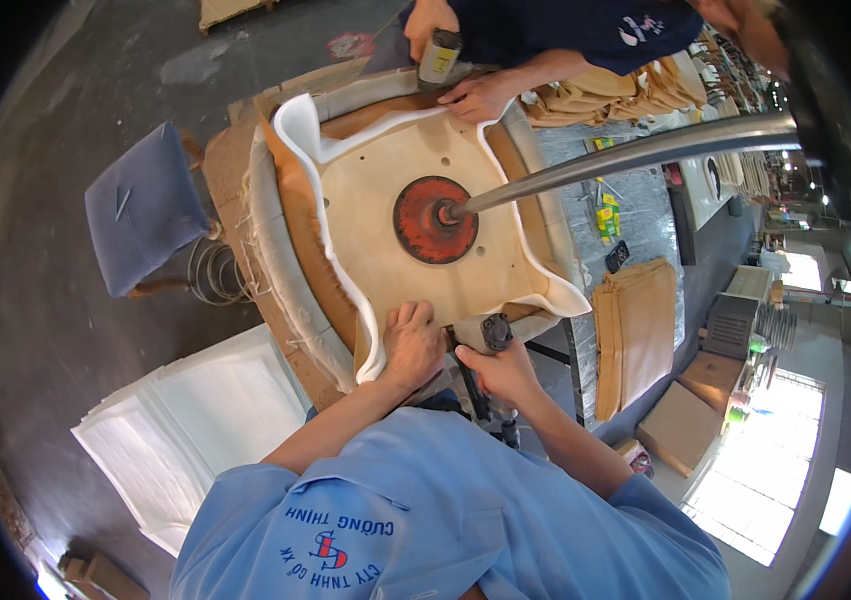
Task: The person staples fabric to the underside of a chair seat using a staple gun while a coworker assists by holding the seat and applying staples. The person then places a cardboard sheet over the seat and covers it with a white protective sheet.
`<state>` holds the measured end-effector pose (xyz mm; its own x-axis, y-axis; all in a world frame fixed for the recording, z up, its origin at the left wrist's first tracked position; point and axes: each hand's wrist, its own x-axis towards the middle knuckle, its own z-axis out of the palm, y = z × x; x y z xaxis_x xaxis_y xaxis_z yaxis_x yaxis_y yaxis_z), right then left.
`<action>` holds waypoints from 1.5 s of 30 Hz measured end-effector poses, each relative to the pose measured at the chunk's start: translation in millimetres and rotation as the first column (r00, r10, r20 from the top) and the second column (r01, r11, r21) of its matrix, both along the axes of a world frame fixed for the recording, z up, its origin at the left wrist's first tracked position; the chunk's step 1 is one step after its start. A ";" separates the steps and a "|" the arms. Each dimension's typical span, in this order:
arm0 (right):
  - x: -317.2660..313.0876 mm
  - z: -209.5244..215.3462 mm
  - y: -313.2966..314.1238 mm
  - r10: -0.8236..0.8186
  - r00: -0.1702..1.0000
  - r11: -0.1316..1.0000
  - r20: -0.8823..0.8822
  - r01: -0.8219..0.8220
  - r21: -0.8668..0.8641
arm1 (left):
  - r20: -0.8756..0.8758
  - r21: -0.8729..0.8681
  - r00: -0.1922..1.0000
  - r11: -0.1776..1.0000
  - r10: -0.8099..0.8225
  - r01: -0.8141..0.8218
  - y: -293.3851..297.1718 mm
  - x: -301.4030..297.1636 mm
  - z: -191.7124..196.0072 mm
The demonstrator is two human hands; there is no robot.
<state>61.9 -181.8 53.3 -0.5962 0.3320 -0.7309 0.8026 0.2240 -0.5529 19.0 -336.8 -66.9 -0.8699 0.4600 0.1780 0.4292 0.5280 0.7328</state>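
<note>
The biggest thing before me is the upturned seat base (pixel 401 175), a pale wooden panel in the middle of the frame, pressed down by a red round plate (pixel 434 220) on a long metal arm (pixel 636 152) that comes in from the upper right. White foam (pixel 311 190) and tan fabric (pixel 301 230) are folded up around its edges. The long side of the panel nearest me runs from lower left to right, just above my hands.

My left hand (pixel 412 345) lies on the lower edge of the seat base, the fingers closed down over the white foam and pressing it onto the wood. My right hand (pixel 504 372) is just beside it, to the right, the fingers wrapped around a dark stapling tool (pixel 496 332) whose head points up toward the same edge. The left hand is the nearer one to the foam fold.

At the top of the frame a co-worker's hand (pixel 481 97) presses the far edge, with another tool (pixel 439 55) beside it.
</note>
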 end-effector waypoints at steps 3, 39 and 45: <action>1.9 -2.5 3.5 0.005 1.000 1.000 -0.013 -0.005 -0.010 | 0.043 -0.028 0.999 0.999 -0.034 0.035 1.5 -3.7 6.0; -33.9 9.5 117.4 0.065 0.997 0.995 0.041 -0.068 0.073 | 0.032 0.015 0.993 0.994 -0.109 0.109 112.2 -36.0 0.7; -29.1 5.0 127.8 0.035 0.999 0.999 0.009 -0.035 -0.016 | -0.025 -0.021 0.994 0.994 -0.105 0.104 95.1 -31.0 5.0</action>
<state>32.7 -54.0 58.3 -0.6004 0.2992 -0.7416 0.7995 0.2433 -0.5491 -12.1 -241.7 -61.9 -0.8122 0.5517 0.1898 0.5015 0.4938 0.7104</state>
